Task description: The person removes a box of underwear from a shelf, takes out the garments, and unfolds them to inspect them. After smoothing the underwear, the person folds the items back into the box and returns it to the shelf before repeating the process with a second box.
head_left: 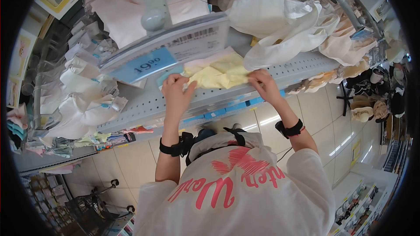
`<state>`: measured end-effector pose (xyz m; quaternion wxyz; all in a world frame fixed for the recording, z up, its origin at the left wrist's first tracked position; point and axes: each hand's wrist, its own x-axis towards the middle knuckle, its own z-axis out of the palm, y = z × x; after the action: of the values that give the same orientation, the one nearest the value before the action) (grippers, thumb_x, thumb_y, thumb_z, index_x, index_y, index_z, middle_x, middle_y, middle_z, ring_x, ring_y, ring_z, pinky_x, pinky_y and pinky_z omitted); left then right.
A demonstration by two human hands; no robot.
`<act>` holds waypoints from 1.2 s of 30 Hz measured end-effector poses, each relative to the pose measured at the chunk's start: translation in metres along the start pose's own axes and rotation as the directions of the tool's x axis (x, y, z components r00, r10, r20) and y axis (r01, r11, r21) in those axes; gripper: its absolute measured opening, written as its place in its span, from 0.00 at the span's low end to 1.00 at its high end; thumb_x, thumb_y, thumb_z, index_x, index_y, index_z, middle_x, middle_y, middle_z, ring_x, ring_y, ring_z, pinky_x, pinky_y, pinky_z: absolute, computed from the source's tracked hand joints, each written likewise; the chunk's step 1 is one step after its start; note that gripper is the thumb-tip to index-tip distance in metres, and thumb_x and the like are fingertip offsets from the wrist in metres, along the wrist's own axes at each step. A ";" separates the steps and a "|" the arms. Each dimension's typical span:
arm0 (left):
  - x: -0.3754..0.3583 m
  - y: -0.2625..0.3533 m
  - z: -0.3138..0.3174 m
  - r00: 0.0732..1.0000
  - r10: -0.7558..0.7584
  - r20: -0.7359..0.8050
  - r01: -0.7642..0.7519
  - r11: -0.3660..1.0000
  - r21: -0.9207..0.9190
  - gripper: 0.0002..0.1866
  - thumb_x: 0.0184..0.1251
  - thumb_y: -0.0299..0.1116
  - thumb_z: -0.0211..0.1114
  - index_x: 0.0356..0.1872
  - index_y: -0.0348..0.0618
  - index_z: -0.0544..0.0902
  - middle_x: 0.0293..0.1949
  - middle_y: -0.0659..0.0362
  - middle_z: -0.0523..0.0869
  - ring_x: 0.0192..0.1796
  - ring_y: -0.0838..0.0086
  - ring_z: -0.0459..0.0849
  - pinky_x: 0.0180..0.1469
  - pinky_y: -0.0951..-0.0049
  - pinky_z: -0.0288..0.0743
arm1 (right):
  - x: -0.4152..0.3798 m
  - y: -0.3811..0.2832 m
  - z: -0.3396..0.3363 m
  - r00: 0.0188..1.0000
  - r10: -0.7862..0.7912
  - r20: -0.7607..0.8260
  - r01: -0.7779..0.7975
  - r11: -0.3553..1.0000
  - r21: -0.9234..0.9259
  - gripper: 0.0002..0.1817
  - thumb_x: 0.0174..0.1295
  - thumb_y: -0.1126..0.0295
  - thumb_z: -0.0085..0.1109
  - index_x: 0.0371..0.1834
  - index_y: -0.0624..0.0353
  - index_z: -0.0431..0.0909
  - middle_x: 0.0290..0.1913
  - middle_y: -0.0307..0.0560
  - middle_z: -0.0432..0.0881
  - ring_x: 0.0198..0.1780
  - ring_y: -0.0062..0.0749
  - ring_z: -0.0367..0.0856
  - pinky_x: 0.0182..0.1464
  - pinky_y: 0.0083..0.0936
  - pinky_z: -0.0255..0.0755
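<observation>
A pale yellow folded garment (222, 75), perhaps underwear, lies near the front of the perforated grey shelf (144, 107). My left hand (177, 94) is at its left end, with the fingertips and thumb curled on the fabric. At the right end, my right hand (264, 86) pinches the cloth between thumb and fingers. A pale pink cloth (199, 66) shows behind the yellow one, and a light blue cloth (168, 76) sticks out beside my left hand. The exact kind of these garments is hard to make out.
A price sign (162, 50) overhangs the shelf just beyond my hands. White bras (280, 26) hang at the right, with more white garments (81, 100) at the left. A metal hanging rod (154, 13) points toward me. A cart (94, 209) stands behind at the lower left.
</observation>
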<state>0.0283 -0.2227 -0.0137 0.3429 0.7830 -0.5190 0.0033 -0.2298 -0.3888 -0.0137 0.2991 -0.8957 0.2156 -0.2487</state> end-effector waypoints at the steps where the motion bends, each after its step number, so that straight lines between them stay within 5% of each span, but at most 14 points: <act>1: -0.001 -0.004 -0.001 0.998 -0.045 0.033 0.047 0.997 -0.069 0.14 0.49 0.40 0.69 0.34 0.43 0.82 0.37 0.59 0.76 0.45 0.60 0.70 0.50 0.62 0.61 | 0.000 -0.001 0.000 0.972 0.232 0.026 -0.233 0.971 0.047 0.10 0.54 0.72 0.56 0.40 0.58 0.77 0.37 0.51 0.81 0.45 0.45 0.77 0.48 0.35 0.70; 5: 0.001 -0.002 -0.007 0.995 -0.066 0.071 0.071 0.995 -0.074 0.09 0.49 0.37 0.67 0.28 0.43 0.81 0.36 0.59 0.76 0.45 0.59 0.70 0.50 0.62 0.61 | 0.035 0.007 0.009 0.948 0.310 -0.076 -0.310 0.951 0.007 0.09 0.56 0.69 0.55 0.39 0.59 0.77 0.36 0.51 0.80 0.44 0.46 0.77 0.45 0.37 0.69; 7: 0.003 0.003 -0.012 0.992 -0.070 0.103 0.071 0.997 -0.006 0.08 0.48 0.34 0.66 0.29 0.43 0.80 0.37 0.59 0.76 0.46 0.59 0.70 0.51 0.61 0.61 | 0.047 0.015 0.013 0.984 -0.061 -0.165 -0.006 0.926 -0.378 0.10 0.55 0.66 0.57 0.37 0.57 0.77 0.36 0.48 0.80 0.43 0.46 0.76 0.44 0.38 0.69; 9: 0.003 0.010 -0.019 0.988 -0.080 0.132 0.072 0.995 0.063 0.08 0.48 0.31 0.65 0.30 0.43 0.79 0.37 0.58 0.76 0.47 0.58 0.71 0.52 0.60 0.61 | 0.055 0.004 0.012 0.985 -0.062 -0.158 -0.003 0.924 -0.382 0.10 0.54 0.65 0.58 0.37 0.57 0.77 0.36 0.47 0.80 0.42 0.46 0.76 0.43 0.38 0.69; 12: 0.003 0.026 -0.023 0.999 0.036 -0.031 -0.031 0.988 0.150 0.12 0.47 0.26 0.62 0.36 0.43 0.77 0.38 0.56 0.76 0.48 0.58 0.71 0.53 0.57 0.62 | 0.055 -0.018 0.008 0.981 -0.116 -0.156 0.048 0.923 -0.382 0.10 0.54 0.64 0.61 0.35 0.56 0.76 0.34 0.46 0.79 0.38 0.45 0.76 0.40 0.36 0.68; 14: 0.005 0.036 -0.019 0.973 0.222 -0.067 -0.224 0.974 -0.020 0.15 0.49 0.26 0.62 0.41 0.42 0.75 0.39 0.54 0.76 0.49 0.58 0.71 0.54 0.59 0.63 | 0.054 -0.026 0.011 0.972 -0.173 -0.157 0.104 0.921 -0.376 0.10 0.55 0.63 0.61 0.34 0.56 0.76 0.32 0.46 0.78 0.34 0.43 0.76 0.38 0.34 0.68; 17: 0.011 0.047 0.000 0.968 0.248 -0.026 -0.248 0.946 -0.209 0.12 0.52 0.28 0.62 0.39 0.41 0.76 0.39 0.54 0.76 0.46 0.59 0.72 0.51 0.62 0.65 | 0.055 -0.032 0.020 0.991 -0.127 -0.037 0.122 0.986 -0.115 0.10 0.54 0.65 0.62 0.33 0.57 0.75 0.31 0.45 0.78 0.33 0.42 0.75 0.36 0.31 0.67; 20: 0.015 0.042 0.016 0.967 0.245 0.067 -0.241 0.968 -0.069 0.07 0.55 0.30 0.61 0.34 0.40 0.77 0.38 0.54 0.77 0.43 0.58 0.73 0.48 0.62 0.66 | 0.062 -0.026 0.028 0.998 -0.063 0.030 0.064 0.997 -0.033 0.06 0.57 0.67 0.56 0.33 0.56 0.74 0.31 0.48 0.75 0.37 0.46 0.74 0.41 0.35 0.66; 22: 0.018 0.036 0.016 0.970 0.219 0.100 -0.215 0.975 -0.054 0.07 0.55 0.31 0.61 0.32 0.40 0.77 0.36 0.54 0.78 0.41 0.58 0.73 0.47 0.61 0.66 | 0.061 -0.002 0.039 0.995 0.039 -0.086 -0.032 0.996 0.078 0.07 0.57 0.69 0.58 0.34 0.58 0.74 0.30 0.47 0.76 0.31 0.39 0.74 0.36 0.29 0.67; 30: 0.021 0.018 0.010 0.978 0.124 0.170 -0.075 0.961 -0.266 0.08 0.53 0.32 0.63 0.26 0.38 0.75 0.34 0.53 0.77 0.39 0.55 0.72 0.43 0.61 0.66 | 0.045 0.011 0.040 0.971 0.075 -0.227 -0.099 0.990 -0.097 0.07 0.57 0.70 0.57 0.36 0.60 0.73 0.31 0.49 0.77 0.35 0.45 0.75 0.39 0.33 0.68; 33: 0.022 0.038 0.006 0.987 0.076 0.141 -0.069 0.996 -0.056 0.08 0.52 0.31 0.63 0.28 0.37 0.75 0.35 0.54 0.77 0.40 0.56 0.73 0.43 0.60 0.67 | 0.045 -0.009 0.040 0.960 0.164 -0.227 -0.214 0.952 -0.218 0.08 0.56 0.69 0.58 0.36 0.60 0.74 0.33 0.51 0.78 0.36 0.49 0.76 0.39 0.36 0.69; 36: 0.017 0.045 0.004 0.959 0.277 -0.058 -0.280 0.959 -0.045 0.10 0.53 0.30 0.62 0.36 0.38 0.77 0.41 0.55 0.78 0.46 0.58 0.74 0.48 0.63 0.68 | 0.045 -0.011 0.041 0.945 0.188 -0.269 -0.257 0.933 -0.252 0.10 0.56 0.68 0.58 0.38 0.60 0.74 0.35 0.52 0.79 0.37 0.51 0.77 0.38 0.38 0.69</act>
<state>-0.0017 -0.2489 0.0136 0.3728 0.6925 -0.6150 0.0579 -0.1686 -0.3872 -0.0204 0.1658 -0.8619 0.3843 -0.2863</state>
